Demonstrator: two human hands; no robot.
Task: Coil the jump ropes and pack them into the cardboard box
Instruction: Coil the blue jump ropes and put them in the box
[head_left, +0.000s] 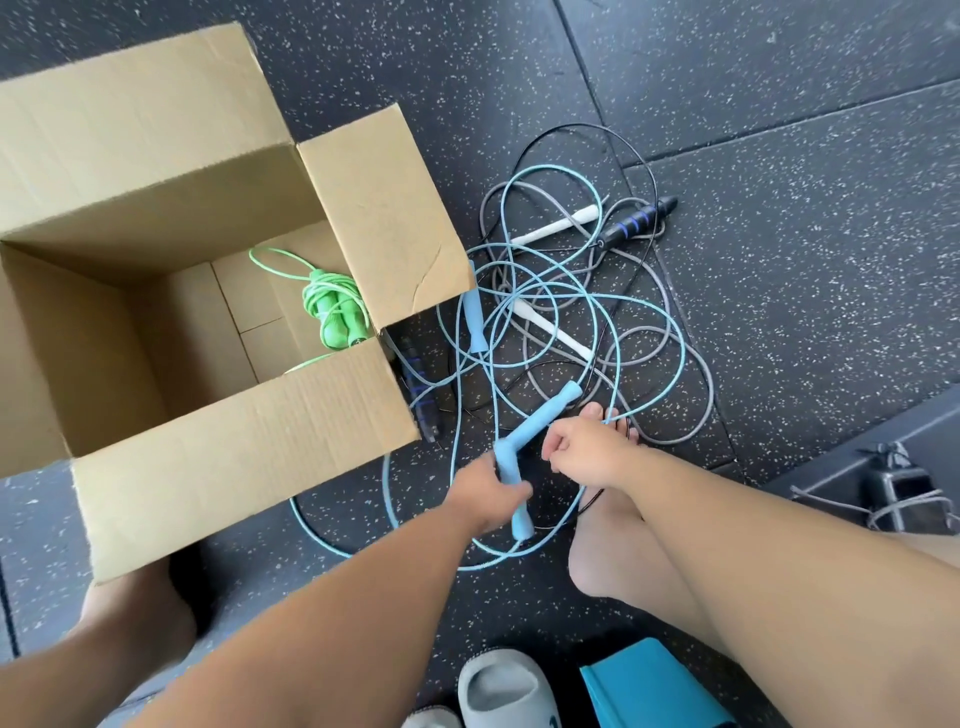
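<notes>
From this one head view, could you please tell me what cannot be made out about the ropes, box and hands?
- Box: its near wall hides part of the floor inside, so only the green rope shows.
- Black handle: the box corner covers part of it.
- Tangle: which cord joins which handle is unclear.
- Right hand: what it pinches is unclear.
- Left hand: covers part of the blue handle.

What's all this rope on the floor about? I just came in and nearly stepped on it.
A person is packing jump ropes into the cardboard box. The green rope already lies coiled inside. The left hand grips light blue handles, while the right hand is closed around cord from the pile. The blue cord is tangled on the floor with a grey rope with white handles and a black rope.
</notes>
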